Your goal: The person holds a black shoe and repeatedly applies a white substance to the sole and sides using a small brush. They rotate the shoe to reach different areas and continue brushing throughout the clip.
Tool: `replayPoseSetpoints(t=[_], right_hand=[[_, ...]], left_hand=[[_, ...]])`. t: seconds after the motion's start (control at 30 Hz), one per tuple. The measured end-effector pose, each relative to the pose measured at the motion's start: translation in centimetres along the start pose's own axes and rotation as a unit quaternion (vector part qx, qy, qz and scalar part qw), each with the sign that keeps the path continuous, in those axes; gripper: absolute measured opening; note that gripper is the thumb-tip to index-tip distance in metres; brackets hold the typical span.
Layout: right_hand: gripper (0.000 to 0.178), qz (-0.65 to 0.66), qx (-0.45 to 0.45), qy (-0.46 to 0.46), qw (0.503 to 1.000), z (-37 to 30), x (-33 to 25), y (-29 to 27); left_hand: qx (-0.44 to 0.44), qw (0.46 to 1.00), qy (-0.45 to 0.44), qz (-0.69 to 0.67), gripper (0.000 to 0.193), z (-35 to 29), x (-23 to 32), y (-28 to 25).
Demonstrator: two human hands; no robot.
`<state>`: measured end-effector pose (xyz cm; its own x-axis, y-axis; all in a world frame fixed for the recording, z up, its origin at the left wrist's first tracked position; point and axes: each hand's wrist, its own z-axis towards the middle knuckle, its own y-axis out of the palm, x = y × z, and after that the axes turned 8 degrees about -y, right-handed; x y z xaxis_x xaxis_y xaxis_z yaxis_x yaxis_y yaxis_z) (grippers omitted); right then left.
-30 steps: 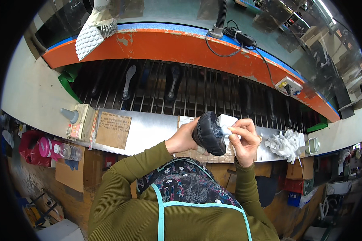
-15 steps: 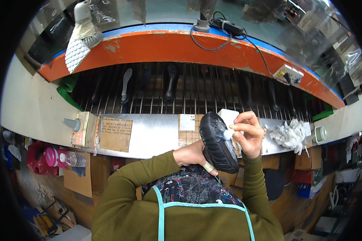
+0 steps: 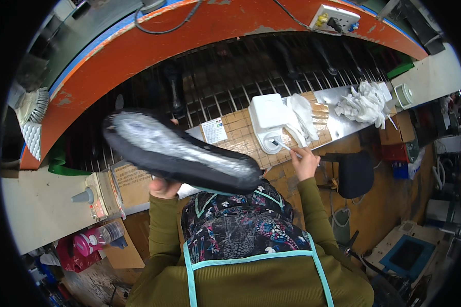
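My left hand (image 3: 165,188) grips a black shoe upper (image 3: 217,176) from below, its fingers mostly hidden behind it. The upper is tilted with its underside facing up, and a shiny whitish wet coat (image 3: 159,137) runs along the middle of it. In my right hand (image 3: 306,165) is a thin white-handled brush (image 3: 288,147), pinched between the fingers. The brush's tip dips into a small round white pot (image 3: 268,145), which stands at the near side of a white plastic box (image 3: 268,110).
Behind the ledge runs a rod conveyor (image 3: 225,94) with dark shoe pieces on it, below an orange beam (image 3: 112,69). White gloves (image 3: 302,117) lie beside the box, and a crumpled white cloth heap (image 3: 363,105) lies farther right. Cardboard (image 3: 235,146) covers the ledge.
My right hand has moved from the shoe's underside down to the pot with the brush. The left hand has swung the shoe to the left and turned it. The view has rotated.
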<state>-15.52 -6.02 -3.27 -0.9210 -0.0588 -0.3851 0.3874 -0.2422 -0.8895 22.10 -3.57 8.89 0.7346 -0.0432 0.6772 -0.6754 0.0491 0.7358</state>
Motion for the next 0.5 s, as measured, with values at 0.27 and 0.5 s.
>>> replayPoseSetpoints(t=[0.27,0.5], right_hand=[[0.01,-0.094,0.027,-0.115,0.989,0.6,0.5,2.1],[0.026,0.412,-0.205,0.268,0.847,0.2,3.3,1.0]], left_hand=[[-0.19,0.959,-0.037,-0.207,0.111,1.4,2.0,2.0],[-0.021,0.986,-0.101,-0.13,0.102,0.6,2.4,2.1]])
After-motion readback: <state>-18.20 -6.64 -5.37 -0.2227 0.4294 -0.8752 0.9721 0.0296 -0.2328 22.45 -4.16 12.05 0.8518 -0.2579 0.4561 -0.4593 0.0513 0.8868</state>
